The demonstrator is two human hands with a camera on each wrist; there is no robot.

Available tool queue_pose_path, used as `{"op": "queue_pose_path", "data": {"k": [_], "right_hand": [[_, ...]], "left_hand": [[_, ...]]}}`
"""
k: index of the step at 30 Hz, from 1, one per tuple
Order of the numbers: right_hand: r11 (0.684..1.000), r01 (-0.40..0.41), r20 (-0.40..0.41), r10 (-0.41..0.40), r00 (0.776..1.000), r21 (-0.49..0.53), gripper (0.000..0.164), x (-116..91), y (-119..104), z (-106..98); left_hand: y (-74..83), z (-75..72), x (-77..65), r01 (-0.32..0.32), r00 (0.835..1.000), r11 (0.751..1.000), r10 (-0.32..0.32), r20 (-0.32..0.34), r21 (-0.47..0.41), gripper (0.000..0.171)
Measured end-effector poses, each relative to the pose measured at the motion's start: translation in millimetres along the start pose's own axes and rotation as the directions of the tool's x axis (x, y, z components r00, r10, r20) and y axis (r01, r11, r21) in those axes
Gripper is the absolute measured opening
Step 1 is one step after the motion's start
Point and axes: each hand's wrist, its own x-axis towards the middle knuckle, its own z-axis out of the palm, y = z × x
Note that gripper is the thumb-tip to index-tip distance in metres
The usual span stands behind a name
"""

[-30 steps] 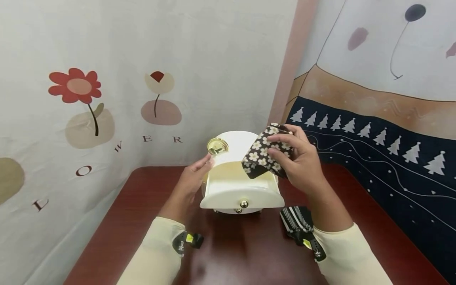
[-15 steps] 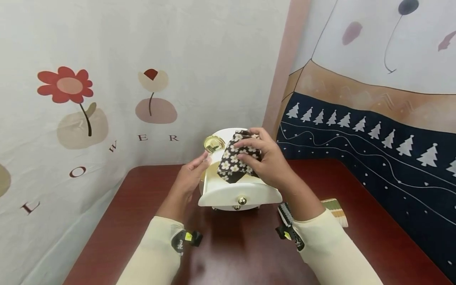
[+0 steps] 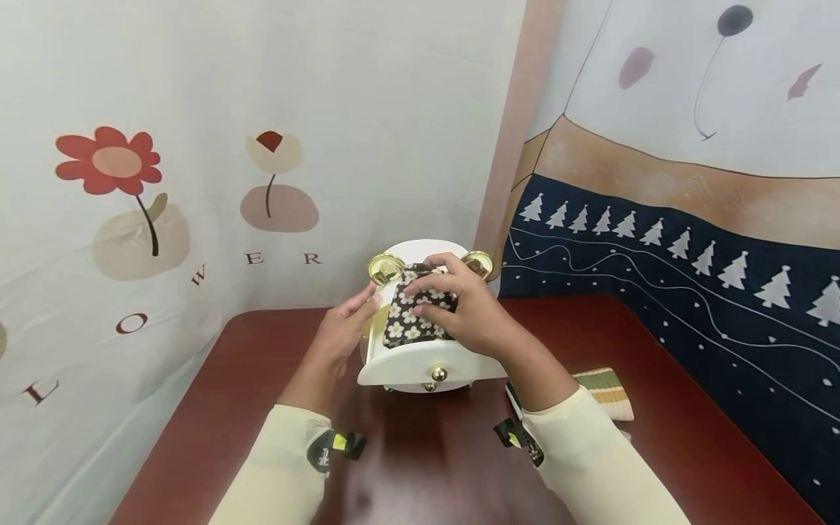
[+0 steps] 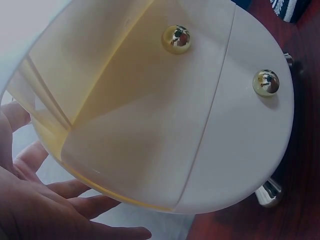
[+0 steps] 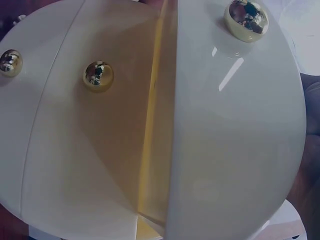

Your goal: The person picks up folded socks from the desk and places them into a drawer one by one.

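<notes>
A white alarm-clock-shaped drawer box (image 3: 423,250) stands on the table with its upper drawer (image 3: 400,370) pulled out. Two gold bell-shaped discs (image 3: 386,270) flank its top. My right hand (image 3: 477,310) holds a folded black cloth with white flowers (image 3: 402,324) at the drawer's opening, thumb and fingers spread across it. At the box's left side is my left hand (image 3: 337,335), fingertips by the drawer's edge. The left wrist view has that left hand (image 4: 55,205) with fairly straight fingers along the curved side. Gold knobs (image 5: 98,76) show on the fronts.
A green, yellow and cream striped folded cloth (image 3: 607,394) lies right of the box on the dark red table (image 3: 190,430). A black-and-white patterned piece (image 4: 290,7) is mostly hidden by my right wrist in the head view. A printed wall hanging (image 3: 367,146) rises behind.
My right hand has carried the flowered cloth left and down, from above the drawer's right side to its opening. The right bell and the striped cloth have come into view. The left hand stays put.
</notes>
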Motion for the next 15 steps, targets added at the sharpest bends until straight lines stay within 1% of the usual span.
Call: {"op": "queue_pose_path", "data": {"k": [7,10,12,15], "right_hand": [[1.000,-0.027,0.100,0.027,0.995,0.002,0.025,3.7,-1.7,5.3],[0.999,-0.041,0.120,0.041,0.992,-0.002,0.026,4.2,-2.0,3.5],[0.999,-0.052,0.127,0.052,0.990,-0.007,0.026,4.2,-1.8,1.3],[0.997,-0.078,0.170,0.076,0.982,0.002,0.026,5.5,-2.8,1.7]], "left_hand": [[-2.7,-6.5,-0.9,0.035,0.999,0.999,-0.034,0.020,-0.011,0.058],[-1.1,-4.5,1.5,0.029,0.999,0.999,-0.028,0.021,-0.015,0.058],[0.3,-2.3,4.0,0.012,1.000,1.000,-0.011,0.023,-0.010,0.058],[-0.3,-3.2,5.2,0.012,1.000,1.000,-0.012,0.020,-0.014,0.058]]}}
